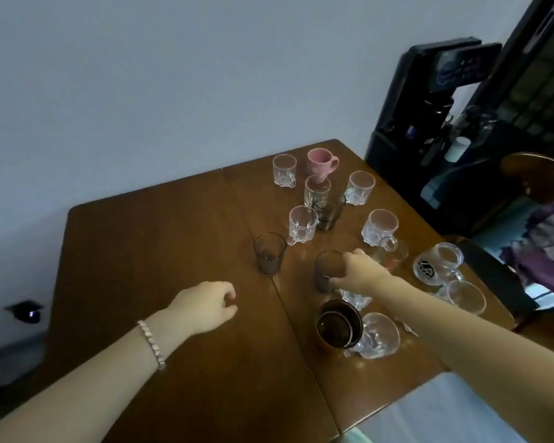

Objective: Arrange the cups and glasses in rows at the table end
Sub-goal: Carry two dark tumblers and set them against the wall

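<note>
Right hand (360, 273): fingers and thumb closed round the rim of a dark tumbler (327, 272), which stands upright on the tabletop (160, 238).
Left hand (205, 306): holds nothing, fingers loosely curled, low over bare wood; whether it touches the wood cannot be told.
Beyond left hand: a second dark tumbler (269, 253), upright, apart from the held one.
Beyond right hand: clear handled mugs, another dark glass (328, 212) and a pink mug (321, 164), loosely scattered.
Nearer than right hand: a large dark glass (338, 324) touching a clear mug (379, 335).
Outboard of right forearm: a printed glass mug (437, 266), more clear mugs.
</note>
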`<state>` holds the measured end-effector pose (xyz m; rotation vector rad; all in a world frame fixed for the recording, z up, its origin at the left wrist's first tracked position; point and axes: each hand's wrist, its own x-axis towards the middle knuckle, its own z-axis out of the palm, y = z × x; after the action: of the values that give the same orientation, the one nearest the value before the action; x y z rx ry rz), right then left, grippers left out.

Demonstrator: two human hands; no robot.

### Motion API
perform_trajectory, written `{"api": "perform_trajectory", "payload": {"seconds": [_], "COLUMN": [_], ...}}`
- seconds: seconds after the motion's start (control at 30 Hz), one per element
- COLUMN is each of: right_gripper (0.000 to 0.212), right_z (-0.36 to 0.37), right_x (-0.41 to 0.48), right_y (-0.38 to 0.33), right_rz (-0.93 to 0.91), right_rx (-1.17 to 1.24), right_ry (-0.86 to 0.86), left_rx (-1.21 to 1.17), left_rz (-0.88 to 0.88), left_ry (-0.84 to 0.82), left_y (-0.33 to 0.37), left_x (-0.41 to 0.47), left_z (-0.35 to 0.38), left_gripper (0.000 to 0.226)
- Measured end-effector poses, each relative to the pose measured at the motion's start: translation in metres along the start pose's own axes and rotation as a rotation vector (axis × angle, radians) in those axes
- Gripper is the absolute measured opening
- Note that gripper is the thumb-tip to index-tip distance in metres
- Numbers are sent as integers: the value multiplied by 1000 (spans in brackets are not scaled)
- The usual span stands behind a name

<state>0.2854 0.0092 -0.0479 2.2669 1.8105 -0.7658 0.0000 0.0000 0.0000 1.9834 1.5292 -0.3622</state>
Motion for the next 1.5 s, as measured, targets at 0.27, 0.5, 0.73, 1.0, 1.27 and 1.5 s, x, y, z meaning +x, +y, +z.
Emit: {"api": "perform_trajectory", "payload": {"seconds": [0.27,0.5,0.73,1.0,1.27,1.5], "right_gripper": [93,85,85,88,98,92], "right_z": [34,3,-38,-36,-27,-10], "right_x": [46,52,44,51,76,115], "right_y": [-2,24,26,-18,-167,-294], "right_rz": [-91,-239,-285,-308,-359,-346], "right_rx": [-146,138,275,281,293,337], "right_ry": [-33,-2,117,61,-25,2], "left_rx": [-152,-326,-393,-592,-602,-557], "left_rz": [-173,-258,-296,-332,-417,-453], "left_ry": [38,243,218,387,600,770], "left_y": [6,44,65,23,-137,-290], "left_x": [29,91,169,141,94,130], "left_z": [22,27,28,31,-64,-149], "left_gripper": [37,83,107,83,88,80]}}
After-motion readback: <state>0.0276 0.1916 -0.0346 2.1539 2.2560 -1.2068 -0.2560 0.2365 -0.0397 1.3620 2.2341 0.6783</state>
